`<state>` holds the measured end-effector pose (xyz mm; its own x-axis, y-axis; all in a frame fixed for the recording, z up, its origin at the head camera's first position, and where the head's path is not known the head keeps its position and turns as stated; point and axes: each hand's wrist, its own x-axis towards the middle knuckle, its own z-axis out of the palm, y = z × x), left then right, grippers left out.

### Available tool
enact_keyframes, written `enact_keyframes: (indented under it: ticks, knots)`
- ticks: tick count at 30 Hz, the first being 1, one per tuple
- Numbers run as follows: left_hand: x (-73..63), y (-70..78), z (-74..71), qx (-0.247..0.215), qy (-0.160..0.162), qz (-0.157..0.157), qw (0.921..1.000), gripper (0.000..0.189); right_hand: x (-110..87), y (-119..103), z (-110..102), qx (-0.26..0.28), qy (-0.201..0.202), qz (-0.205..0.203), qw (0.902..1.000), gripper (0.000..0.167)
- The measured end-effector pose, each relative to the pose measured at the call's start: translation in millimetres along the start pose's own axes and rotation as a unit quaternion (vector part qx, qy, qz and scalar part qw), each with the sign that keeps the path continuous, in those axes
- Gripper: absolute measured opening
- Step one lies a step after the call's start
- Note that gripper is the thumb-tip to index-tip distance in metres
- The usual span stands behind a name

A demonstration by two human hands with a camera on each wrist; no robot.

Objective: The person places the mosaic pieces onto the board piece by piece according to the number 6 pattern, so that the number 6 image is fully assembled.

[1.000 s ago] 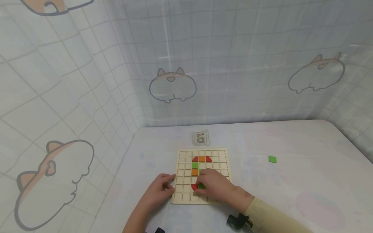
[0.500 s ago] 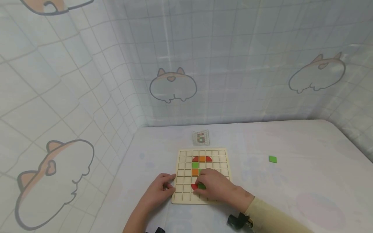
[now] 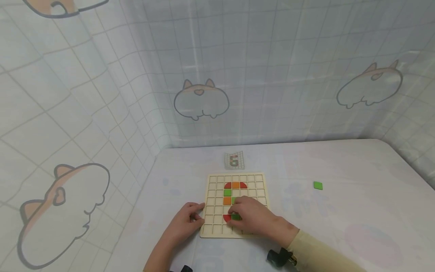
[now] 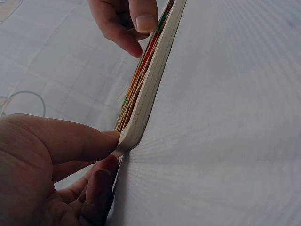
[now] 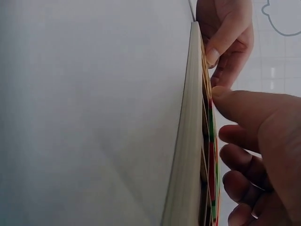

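Note:
A square wooden grid board [image 3: 214,229] lies on the table, with several red, orange and green tiles in its cells. My left hand [image 3: 185,223] holds the board's left edge; in the left wrist view its thumb [image 4: 96,141] meets the corner and the other fingers curl beside it. My right hand [image 3: 255,216] is over the lower middle of the board, thumb and forefinger at a red quarter-circle tile [image 3: 226,218]. Next to that tile, a green tile [image 3: 235,217] shows partly under the hand. Part of the pattern is hidden by the right hand.
Behind the board lies a small clear card [image 3: 234,161] printed with a grid and coloured figure. A loose green square tile [image 3: 318,185] rests on the white tablecloth [image 3: 350,211] to the right. Grid-patterned curtains [image 3: 272,83] stand behind the table and along its sides.
My right hand has shifted very slightly to the right, and a little more of the red quarter-circle tile's lower edge shows. The left hand and the board stay put.

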<state>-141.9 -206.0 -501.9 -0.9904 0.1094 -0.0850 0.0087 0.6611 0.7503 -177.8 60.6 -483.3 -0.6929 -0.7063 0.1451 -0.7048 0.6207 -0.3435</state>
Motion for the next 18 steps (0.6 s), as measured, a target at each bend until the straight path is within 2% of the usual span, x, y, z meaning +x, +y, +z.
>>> enact_keyframes:
  ticks: [6,14,18]
  knots:
    - [-0.3,0.4,-0.5,-0.008,-0.001,-0.003,1.0000,0.051,-5.3,5.6,-5.4,0.018,-0.009,0.029,0.9994,0.037]
    - [-0.8,-0.7,-0.1,-0.010,0.000,0.003,0.9999,0.051,-15.5,23.8,-12.8,0.035,0.010,0.026,0.9990,0.039]
    - [-0.2,-1.0,0.0,-0.006,0.001,0.005,1.0000,0.051,-21.4,32.7,-19.9,0.058,0.012,0.058,0.9966,0.039]
